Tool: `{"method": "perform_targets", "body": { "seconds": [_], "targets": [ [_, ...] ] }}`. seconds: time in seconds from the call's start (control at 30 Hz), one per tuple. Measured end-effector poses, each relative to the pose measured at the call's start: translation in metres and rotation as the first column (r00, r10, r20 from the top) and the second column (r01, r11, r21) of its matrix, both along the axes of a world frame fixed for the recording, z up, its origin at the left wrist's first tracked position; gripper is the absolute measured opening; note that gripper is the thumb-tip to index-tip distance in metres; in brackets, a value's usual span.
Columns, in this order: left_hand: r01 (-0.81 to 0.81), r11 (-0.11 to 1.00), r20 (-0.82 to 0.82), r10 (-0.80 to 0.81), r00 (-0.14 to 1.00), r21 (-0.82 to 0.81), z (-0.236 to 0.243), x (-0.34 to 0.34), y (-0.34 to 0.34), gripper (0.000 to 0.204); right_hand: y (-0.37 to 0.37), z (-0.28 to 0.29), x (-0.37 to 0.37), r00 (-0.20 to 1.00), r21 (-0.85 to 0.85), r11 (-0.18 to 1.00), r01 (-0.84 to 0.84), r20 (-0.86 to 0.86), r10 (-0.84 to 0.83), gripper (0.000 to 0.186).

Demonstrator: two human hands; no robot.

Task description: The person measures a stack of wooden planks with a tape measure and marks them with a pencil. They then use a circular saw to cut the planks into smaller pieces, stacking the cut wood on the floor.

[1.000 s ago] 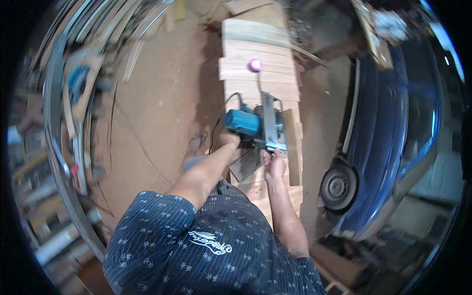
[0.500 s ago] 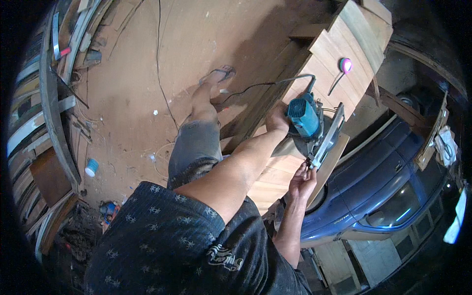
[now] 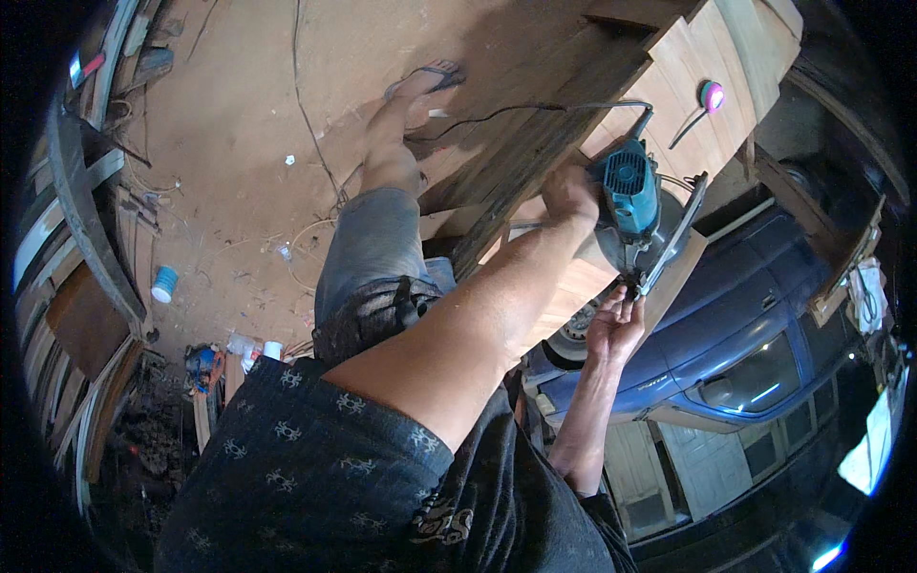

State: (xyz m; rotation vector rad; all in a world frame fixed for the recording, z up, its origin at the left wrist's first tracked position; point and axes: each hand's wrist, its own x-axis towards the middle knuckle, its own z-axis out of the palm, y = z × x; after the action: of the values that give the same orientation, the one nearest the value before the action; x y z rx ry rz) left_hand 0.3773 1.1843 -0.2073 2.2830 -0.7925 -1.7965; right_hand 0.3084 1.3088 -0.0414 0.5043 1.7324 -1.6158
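Observation:
A teal circular saw (image 3: 630, 196) is over the pale wooden boards (image 3: 583, 277), tipped so its metal base plate (image 3: 673, 239) stands on edge at its right. My left hand (image 3: 570, 193) grips the saw from its left side, fingers mostly hidden behind the tool. At the plate's near end, the fingers of my right hand (image 3: 616, 329) are closed on a small part of the saw; the part itself is hard to make out. The saw's black cord (image 3: 535, 107) runs left from its far end toward the floor.
Farther along the boards lie a round pink-rimmed object (image 3: 712, 95) and a thin dark stick (image 3: 688, 131). A blue car (image 3: 707, 325) stands close at the right. Stacked wood offcuts (image 3: 81, 201) line the left, near a blue-and-white cup (image 3: 164, 284) on the dusty floor.
The saw and both hands have shifted right and slightly up in the picture as the whole view moved. Both hands remain on the saw, whose base plate is turned a little differently.

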Motion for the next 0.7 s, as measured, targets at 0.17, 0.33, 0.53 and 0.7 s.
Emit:
{"method": "perform_targets", "body": {
  "seconds": [0.17,0.33,0.53,0.7],
  "targets": [
    [0.026,0.989,-0.075,-0.038,0.996,-0.145,-0.011,-0.003,-0.001,0.02,0.006,-0.011,-0.008,0.999,0.016,1.0,-0.008,-0.039,0.009,0.026],
    [0.218,0.97,-0.004,-0.219,0.976,-0.111,0.001,0.005,-0.018,0.026,-0.006,-0.001,0.006,0.998,-0.003,0.999,0.036,-0.046,-0.036,0.028],
    [-0.549,0.834,-0.291,0.537,0.791,0.046,-0.074,-0.039,0.01,0.042,-0.001,-0.003,0.015,0.995,-0.062,0.995,0.084,-0.051,-0.087,0.03],
    [-0.411,0.908,-0.216,0.386,0.897,-0.086,-0.08,-0.048,0.007,0.045,-0.004,-0.009,0.011,0.994,-0.051,0.993,0.105,-0.019,-0.107,0.031]
  ]
}}
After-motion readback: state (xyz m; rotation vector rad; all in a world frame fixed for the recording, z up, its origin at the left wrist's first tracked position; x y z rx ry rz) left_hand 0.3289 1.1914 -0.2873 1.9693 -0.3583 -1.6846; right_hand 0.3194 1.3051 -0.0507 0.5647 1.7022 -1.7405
